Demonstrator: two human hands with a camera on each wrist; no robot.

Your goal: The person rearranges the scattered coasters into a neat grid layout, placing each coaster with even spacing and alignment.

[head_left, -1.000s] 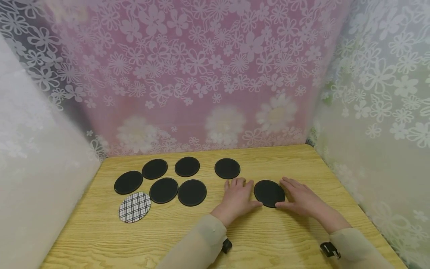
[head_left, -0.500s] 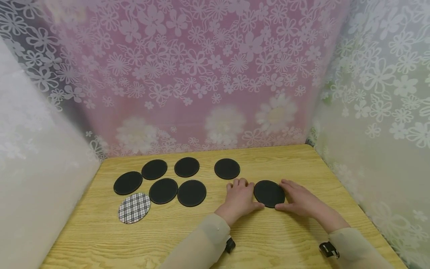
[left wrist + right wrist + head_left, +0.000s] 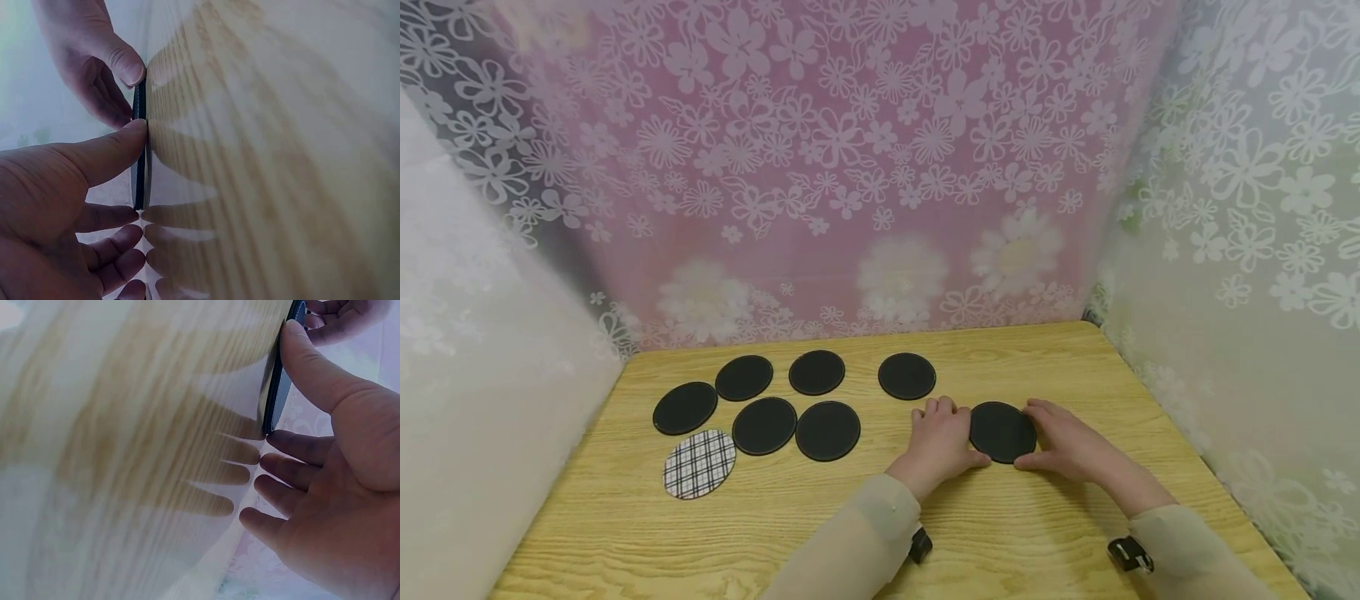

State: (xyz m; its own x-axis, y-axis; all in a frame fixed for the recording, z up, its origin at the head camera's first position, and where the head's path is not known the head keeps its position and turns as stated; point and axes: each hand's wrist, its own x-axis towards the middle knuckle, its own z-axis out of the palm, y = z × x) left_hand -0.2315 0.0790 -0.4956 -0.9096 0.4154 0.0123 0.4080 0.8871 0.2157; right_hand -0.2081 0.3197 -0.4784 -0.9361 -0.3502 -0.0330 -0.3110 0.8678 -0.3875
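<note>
A round black coaster [image 3: 1002,432] lies flat on the wooden table, with a hand on either side. My left hand [image 3: 938,437] holds its left rim between thumb and index finger, and its other fingers rest on the table. On the opposite rim, my right hand [image 3: 1066,442] holds it the same way, its remaining fingers spread along the tabletop. The left wrist view shows the coaster [image 3: 141,150] edge-on, the left thumb [image 3: 119,150] against its rim. In the right wrist view, the right thumb [image 3: 312,362] touches the coaster's edge [image 3: 275,394].
Several other black coasters lie to the left, including one [image 3: 907,376] just behind my left hand and one [image 3: 827,431] farther left. A coaster with a white plaid face [image 3: 699,464] is at the far left. Floral curtains [image 3: 880,167] surround the table [image 3: 700,550].
My left hand has moved slightly right, up against the coaster's rim. The right hand and the coasters stay nearly in place.
</note>
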